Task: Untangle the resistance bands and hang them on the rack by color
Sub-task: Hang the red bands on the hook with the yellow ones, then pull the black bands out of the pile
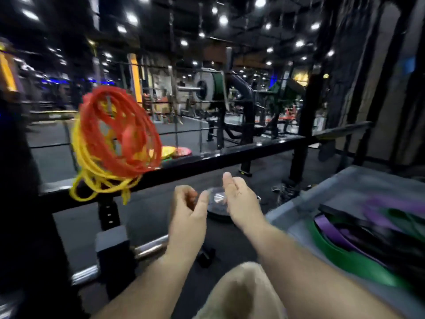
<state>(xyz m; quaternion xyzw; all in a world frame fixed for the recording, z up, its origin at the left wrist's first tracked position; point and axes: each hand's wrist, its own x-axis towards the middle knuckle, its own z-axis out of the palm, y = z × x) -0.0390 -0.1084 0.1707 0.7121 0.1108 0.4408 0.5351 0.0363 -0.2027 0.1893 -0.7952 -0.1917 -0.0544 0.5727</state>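
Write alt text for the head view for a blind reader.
Two bare hands reach forward in a gym, the left hand with fingers curled, the right hand open. A tangle of red and yellow bands is at left by a black rack bar; a grey bin at right holds green, purple and black bands.

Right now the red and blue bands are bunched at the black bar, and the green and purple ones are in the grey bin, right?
Not blue: the head view shows red bands and yellow bands bunched at the black bar. Green bands and purple bands are in the grey bin.
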